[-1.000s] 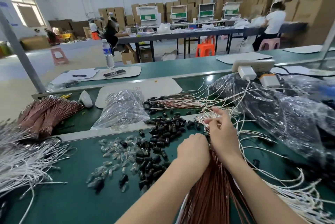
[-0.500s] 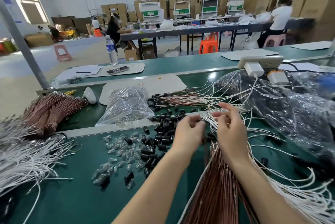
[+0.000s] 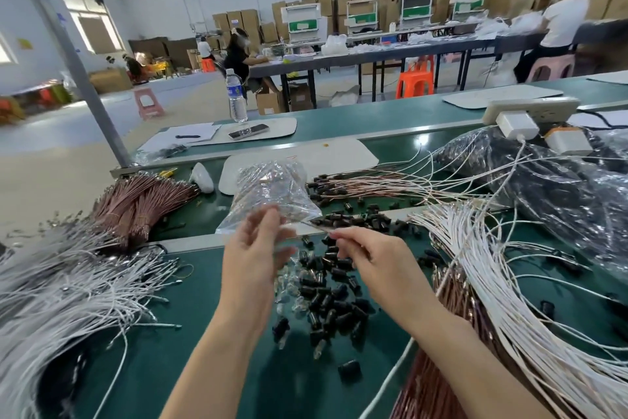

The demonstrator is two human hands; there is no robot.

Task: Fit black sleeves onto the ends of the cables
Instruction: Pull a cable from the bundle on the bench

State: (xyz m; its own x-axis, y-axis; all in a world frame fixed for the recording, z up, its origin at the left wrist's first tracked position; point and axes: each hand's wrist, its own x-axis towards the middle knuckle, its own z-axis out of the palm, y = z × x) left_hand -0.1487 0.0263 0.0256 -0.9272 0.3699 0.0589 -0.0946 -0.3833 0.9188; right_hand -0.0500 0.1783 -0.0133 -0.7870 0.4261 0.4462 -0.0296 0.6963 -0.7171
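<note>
The right hand (image 3: 373,262), in the middle of the frame, pinches a thin cable (image 3: 319,225) between thumb and fingertips, and the cable's bare tip points left toward the other hand. The left hand (image 3: 253,259) is raised just beside it with its fingers loosely bent and smeared by blur. I cannot tell whether it pinches anything.

Right under both hands the black sleeves (image 3: 334,286) lie loose in a heap on the green table (image 3: 204,333), with small clear pieces (image 3: 289,286) mixed in at the heap's left edge. One stray sleeve (image 3: 349,369) lies apart, lower down.

Just behind the left hand's fingers sits a crumpled clear bag (image 3: 272,191). To the right of the hands a thick fan of white cables (image 3: 492,282) runs down to the lower right corner, over a bundle of copper-brown cables (image 3: 452,371). Behind the heap, at centre right, cables with sleeves already fitted (image 3: 353,186) lie in a row. More white cables (image 3: 68,299) fill the left edge, and a brown bundle (image 3: 142,201) lies above them. A large dark plastic bag (image 3: 560,191) covers the right side.
</note>
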